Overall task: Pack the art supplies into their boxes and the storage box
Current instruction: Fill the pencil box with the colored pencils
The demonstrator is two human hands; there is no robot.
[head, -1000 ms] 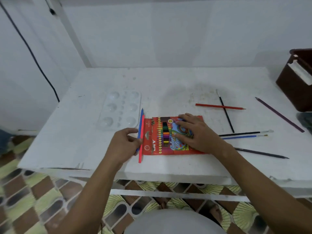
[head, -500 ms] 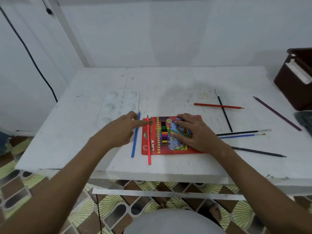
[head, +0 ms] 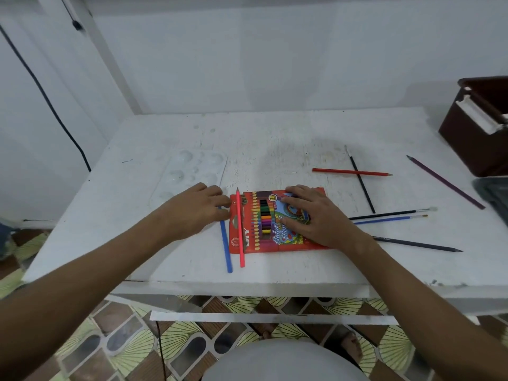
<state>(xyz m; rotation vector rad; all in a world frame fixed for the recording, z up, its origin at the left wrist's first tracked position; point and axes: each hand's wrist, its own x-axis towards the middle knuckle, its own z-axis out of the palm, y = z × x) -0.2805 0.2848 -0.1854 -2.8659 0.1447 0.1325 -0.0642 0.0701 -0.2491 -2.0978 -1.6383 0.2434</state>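
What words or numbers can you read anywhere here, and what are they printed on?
"18": in a yellow circle near the top of the red pencil box.
"Color Pencil" seems to be the script title on the same box; partly hidden by the right hand.
Smaller print there is too blurred.

The left hand (head: 198, 209) covers the upper part of the blue pencil (head: 226, 248) and the near corner of the white paint palette (head: 192, 167); whether its fingers grip the pencil cannot be told. The right hand (head: 316, 215) hides much of the pencil box (head: 264, 224) artwork. The brown storage box (head: 472, 133) and a dark object (head: 494, 193) below it are cut off by the right edge. The small print on the pencil box is unreadable.
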